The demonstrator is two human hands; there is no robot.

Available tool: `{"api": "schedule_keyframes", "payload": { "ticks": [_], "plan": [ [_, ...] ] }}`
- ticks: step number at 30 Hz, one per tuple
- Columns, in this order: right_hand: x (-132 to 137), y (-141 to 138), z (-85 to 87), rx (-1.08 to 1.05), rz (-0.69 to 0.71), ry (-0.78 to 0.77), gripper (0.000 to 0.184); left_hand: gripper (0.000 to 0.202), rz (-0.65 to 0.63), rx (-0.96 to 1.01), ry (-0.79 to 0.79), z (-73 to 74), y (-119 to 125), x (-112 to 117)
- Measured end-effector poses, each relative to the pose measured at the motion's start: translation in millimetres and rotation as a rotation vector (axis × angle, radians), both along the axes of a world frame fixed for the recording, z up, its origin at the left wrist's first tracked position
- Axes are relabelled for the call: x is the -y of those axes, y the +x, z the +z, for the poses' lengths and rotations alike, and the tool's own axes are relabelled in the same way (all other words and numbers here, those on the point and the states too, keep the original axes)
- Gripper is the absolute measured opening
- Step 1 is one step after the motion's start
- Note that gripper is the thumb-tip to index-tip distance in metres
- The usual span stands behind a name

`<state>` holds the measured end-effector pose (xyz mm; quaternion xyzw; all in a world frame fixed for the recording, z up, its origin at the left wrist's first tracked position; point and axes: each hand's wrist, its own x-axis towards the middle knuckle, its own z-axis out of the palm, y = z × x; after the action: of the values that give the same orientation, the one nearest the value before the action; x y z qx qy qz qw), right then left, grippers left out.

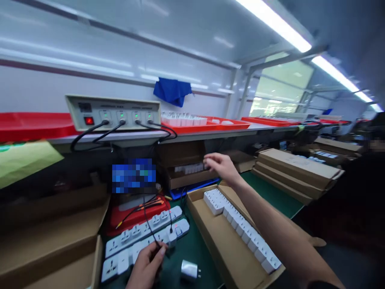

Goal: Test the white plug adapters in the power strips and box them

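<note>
My left hand (147, 265) is low in the middle, its thumb and fingers pinched round a thin black cable (147, 218) that runs upward. Beside it lie two white power strips (144, 228), with white chargers plugged into the nearer one. A loose white charger (189, 269) lies on its side on the green mat, metal prongs pointing right. My right hand (221, 164) is raised over the far end of an open cardboard box (210, 237), fingers curled together; what they hold, if anything, cannot be made out. White chargers (246, 233) stand in rows along that box's right side.
A tester box (117, 114) with a red switch and black leads sits on the shelf, next to red trays (222, 124). Below are a pixelated screen (134, 176), a red tray (120, 216) with cables, and another open carton (54, 245). Stacked cartons (297, 172) stand right.
</note>
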<state>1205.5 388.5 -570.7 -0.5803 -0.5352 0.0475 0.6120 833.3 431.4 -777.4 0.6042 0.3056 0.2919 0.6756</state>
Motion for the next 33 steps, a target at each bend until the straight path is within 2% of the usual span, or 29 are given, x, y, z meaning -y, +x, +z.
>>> {"api": "schedule_keyframes", "payload": {
  "ticks": [3,5,7,10,14,16,19,21,23,28,31,33],
  "plan": [
    [33,-60,-84.9,0.422,0.199,-0.311,0.021,0.07,0.032,-0.09,0.1,15.6,-15,-1],
    [54,-92,-126.5,0.667,0.299,-0.513,0.018,0.064,0.089,-0.143,0.173,24.6,-29,-4],
    [69,-115,-156.8,0.845,0.354,-0.655,0.016,0.058,0.127,-0.191,0.221,29.6,-43,-8],
    [74,-130,-185.7,0.964,0.384,-0.738,0.017,0.049,0.144,-0.24,0.251,30.4,-63,-14],
    [55,-121,-198.3,0.915,0.355,-0.722,0.023,0.044,0.144,-0.253,0.244,28.4,-85,-17],
    [38,-111,-198.9,0.81,0.318,-0.682,0.023,0.044,0.125,-0.229,0.198,27.5,-93,-18],
    [11,-104,-202.5,0.593,0.266,-0.59,0.028,0.046,0.019,-0.147,0.07,24.8,-103,-17],
    [-5,-104,-208.3,0.478,0.298,-0.544,0.028,0.049,-0.061,-0.082,-0.009,22.0,-106,-16],
    [-18,-106,-215.8,0.425,0.369,-0.529,0.02,0.048,-0.085,-0.045,-0.032,19.7,-108,-16],
    [-32,-107,-238.6,0.454,0.414,-0.491,0.017,0.038,0.037,-0.135,0.101,22.3,-109,-24],
    [-32,-107,-249.1,0.481,0.368,-0.456,0.021,0.031,0.129,-0.237,0.226,26.6,-108,-32],
    [-31,-109,-248.4,0.449,0.322,-0.445,0.024,0.028,0.184,-0.299,0.319,28.4,-107,-38]
  ]
}}
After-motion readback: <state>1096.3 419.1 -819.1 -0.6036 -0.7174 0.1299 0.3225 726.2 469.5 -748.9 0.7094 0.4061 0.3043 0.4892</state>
